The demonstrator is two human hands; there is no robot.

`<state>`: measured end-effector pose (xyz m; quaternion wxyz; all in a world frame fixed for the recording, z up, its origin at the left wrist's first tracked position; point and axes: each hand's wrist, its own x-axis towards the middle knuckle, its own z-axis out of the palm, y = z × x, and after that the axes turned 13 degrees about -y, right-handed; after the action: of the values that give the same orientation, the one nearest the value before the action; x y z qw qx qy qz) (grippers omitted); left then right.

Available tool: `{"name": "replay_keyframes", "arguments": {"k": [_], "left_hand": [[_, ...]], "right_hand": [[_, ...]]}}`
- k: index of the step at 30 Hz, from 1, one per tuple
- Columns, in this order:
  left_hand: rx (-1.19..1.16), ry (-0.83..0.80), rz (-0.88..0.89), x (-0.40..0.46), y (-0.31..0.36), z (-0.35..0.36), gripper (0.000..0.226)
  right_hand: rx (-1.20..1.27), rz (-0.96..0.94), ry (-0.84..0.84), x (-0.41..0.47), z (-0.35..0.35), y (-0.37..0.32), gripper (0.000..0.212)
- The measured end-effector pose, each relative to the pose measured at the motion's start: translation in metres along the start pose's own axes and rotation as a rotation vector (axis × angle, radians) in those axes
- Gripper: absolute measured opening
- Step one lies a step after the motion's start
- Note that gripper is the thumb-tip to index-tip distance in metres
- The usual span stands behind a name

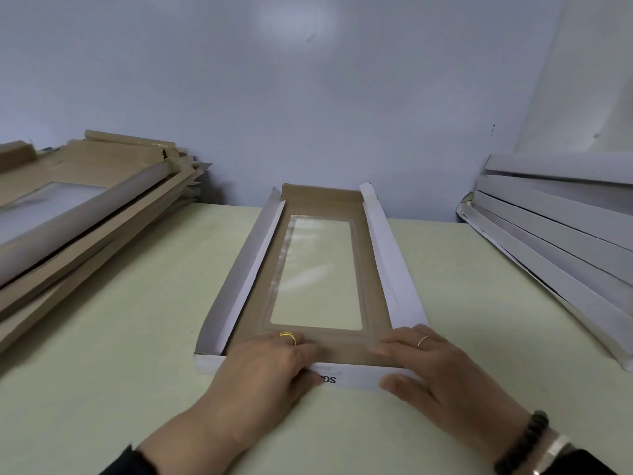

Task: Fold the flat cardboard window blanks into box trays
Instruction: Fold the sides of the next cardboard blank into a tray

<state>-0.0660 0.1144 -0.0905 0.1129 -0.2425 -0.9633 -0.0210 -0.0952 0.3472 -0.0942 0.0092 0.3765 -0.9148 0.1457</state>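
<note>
Both hands, left hand (270,363) and right hand (428,365), grip the near wall of the brown-and-white cardboard window tray (318,269), fingers curled over it. Press this wall evenly inward until it locks.

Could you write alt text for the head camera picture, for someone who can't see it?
Two hands, left hand and right hand, fold the near flap of a half-formed cardboard window tray on a pale table. Brown flat blanks are stacked at left, white folded pieces at right.
</note>
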Motion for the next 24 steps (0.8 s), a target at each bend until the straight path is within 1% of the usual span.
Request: {"name": "replay_keyframes", "arguments": {"k": [2, 3, 6, 8, 12, 15, 18, 24], "left_hand": [[0.02, 0.009, -0.021, -0.002, 0.0, 0.002, 0.018], [0.028, 0.016, -0.024, -0.002, 0.0, 0.003, 0.018], [0.05, 0.028, -0.039, -0.002, 0.002, 0.004, 0.017], [0.059, 0.044, -0.048, -0.003, 0.002, 0.004, 0.019], [0.069, 0.06, -0.045, -0.003, 0.003, 0.003, 0.017], [0.059, 0.066, -0.045, -0.003, 0.005, 0.002, 0.017], [0.045, 0.062, -0.046, -0.004, 0.005, 0.003, 0.03], [0.039, 0.02, -0.065, -0.005, 0.005, 0.003, 0.026]], "right_hand": [[0.006, 0.026, -0.052, 0.0, -0.004, 0.006, 0.077], [-0.014, 0.045, -0.093, 0.001, -0.006, 0.009, 0.081], [-0.106, 0.095, -0.19, 0.001, -0.007, 0.014, 0.087], [-0.149, 0.109, -0.188, 0.002, -0.008, 0.015, 0.087], [-0.181, 0.115, -0.16, 0.002, -0.01, 0.014, 0.077], [-0.23, 0.103, -0.175, 0.002, -0.011, 0.01, 0.064], [-0.261, 0.034, -0.077, 0.002, -0.01, 0.008, 0.05], [-0.351, -0.012, 0.085, 0.001, -0.005, 0.009, 0.044]]}}
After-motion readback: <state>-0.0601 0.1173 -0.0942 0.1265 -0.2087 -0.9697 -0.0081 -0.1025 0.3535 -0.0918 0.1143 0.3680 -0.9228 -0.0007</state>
